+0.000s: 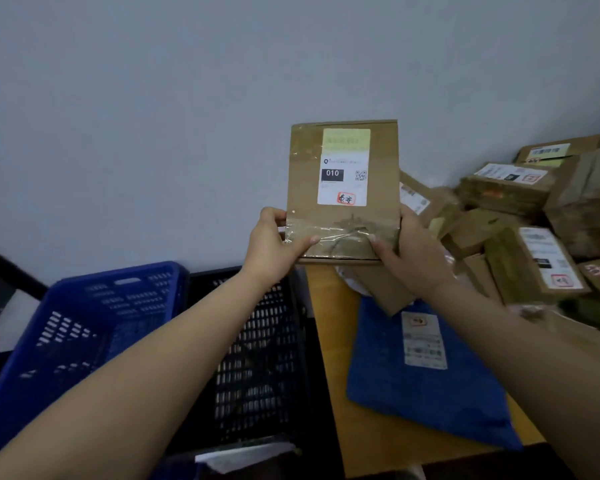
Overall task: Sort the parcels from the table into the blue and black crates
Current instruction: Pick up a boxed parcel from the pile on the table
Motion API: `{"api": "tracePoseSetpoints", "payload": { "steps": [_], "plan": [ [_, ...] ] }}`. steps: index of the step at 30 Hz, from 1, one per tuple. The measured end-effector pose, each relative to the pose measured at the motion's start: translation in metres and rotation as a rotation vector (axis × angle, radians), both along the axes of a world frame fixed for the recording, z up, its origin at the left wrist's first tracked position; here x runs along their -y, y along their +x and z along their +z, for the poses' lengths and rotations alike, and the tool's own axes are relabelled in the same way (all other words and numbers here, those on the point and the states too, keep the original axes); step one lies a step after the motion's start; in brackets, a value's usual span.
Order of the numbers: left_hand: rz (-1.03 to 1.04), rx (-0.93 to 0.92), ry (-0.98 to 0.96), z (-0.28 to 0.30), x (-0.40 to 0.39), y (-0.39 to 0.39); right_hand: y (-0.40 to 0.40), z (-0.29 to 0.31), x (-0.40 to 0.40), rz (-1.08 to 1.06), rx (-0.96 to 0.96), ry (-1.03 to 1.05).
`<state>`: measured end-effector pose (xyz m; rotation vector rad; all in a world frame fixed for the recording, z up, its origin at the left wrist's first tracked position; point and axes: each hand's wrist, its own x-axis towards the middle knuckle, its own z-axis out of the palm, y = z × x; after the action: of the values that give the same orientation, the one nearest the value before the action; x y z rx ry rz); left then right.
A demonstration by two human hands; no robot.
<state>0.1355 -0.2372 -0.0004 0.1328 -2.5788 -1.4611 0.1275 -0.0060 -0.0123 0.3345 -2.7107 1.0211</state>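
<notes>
Holding a flat cardboard parcel upright in the air, both hands on its taped bottom edge: left hand grips the lower left corner, right hand grips the lower right, thumbs on the front face. White label reads 010. Black crate below the left forearm, blue crate further left. Blue mailer bag under the right forearm on the wooden table; cardboard parcel pile right of the right hand.

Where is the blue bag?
In the head view, the blue bag lies flat on the table, right of the black crate, under the right forearm.
</notes>
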Motion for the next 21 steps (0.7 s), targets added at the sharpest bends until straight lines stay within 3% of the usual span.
{"api": "tracePoseSetpoints", "payload": {
  "steps": [5, 9, 14, 21],
  "plan": [
    [0.062, 0.028, -0.055, 0.009, 0.082, 0.040, 0.021, 0.008, 0.075, 0.034, 0.023, 0.190],
    [0.136, 0.045, -0.033, 0.004, 0.132, 0.059, 0.024, 0.009, 0.130, 0.143, 0.131, 0.038],
    [0.207, 0.106, -0.020, -0.016, 0.169, 0.073, 0.019, -0.005, 0.169, 0.227, 0.240, 0.083],
    [0.188, 0.351, -0.074, -0.055, 0.189, 0.071, -0.004, -0.063, 0.192, 0.311, 0.404, 0.211]
  ]
}}
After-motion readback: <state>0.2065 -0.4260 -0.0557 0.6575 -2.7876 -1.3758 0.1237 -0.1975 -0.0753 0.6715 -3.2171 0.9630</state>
